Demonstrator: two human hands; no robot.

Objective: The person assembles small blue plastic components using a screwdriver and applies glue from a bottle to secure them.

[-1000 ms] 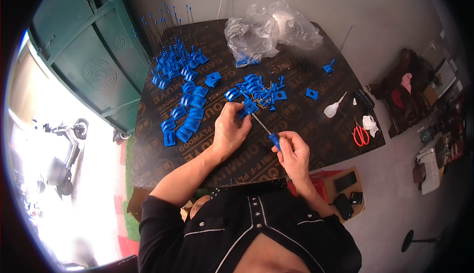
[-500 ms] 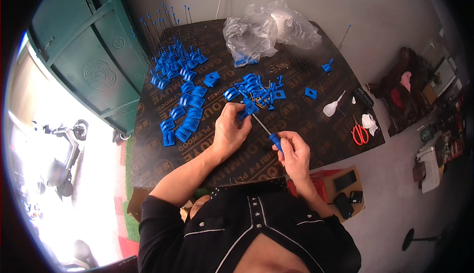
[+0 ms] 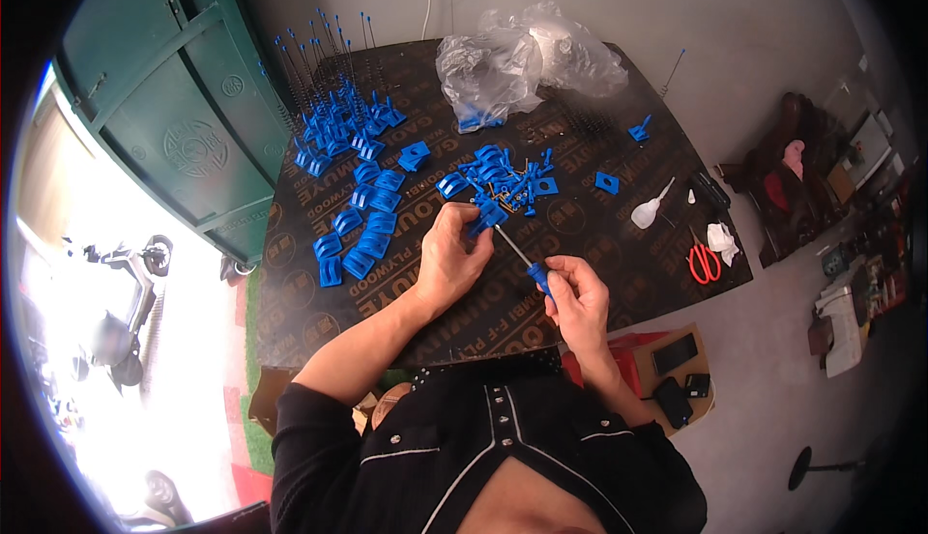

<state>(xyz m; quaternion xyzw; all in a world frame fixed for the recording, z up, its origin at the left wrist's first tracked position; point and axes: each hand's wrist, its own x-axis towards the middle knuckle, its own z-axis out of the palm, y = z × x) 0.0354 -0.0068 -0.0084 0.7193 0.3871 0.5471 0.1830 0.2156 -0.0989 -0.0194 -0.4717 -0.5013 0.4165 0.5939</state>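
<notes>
Clamped in my left hand (image 3: pixel 452 261) is a blue clip (image 3: pixel 488 217) on the table (image 3: pixel 619 244); my right hand (image 3: pixel 577 297) grips the screwdriver (image 3: pixel 527 265), tip at it. I judge I'm mid-screwing; next calls for steady turning.

The small bracket (image 3: pixel 488 216) pinched in the left hand (image 3: pixel 449 261) is blue plastic with a smooth, faintly glossy face, like the loose pile (image 3: pixel 503 178) just beyond it. The screwdriver (image 3: pixel 525 260) in the right hand (image 3: pixel 580 302) has a bright bare-metal shaft and a blue plastic handle. The board table (image 3: pixel 406 312) is dark, slick-coated plywood, and the far bag (image 3: pixel 522 60) is clear, crinkled, shiny plastic film.
</notes>
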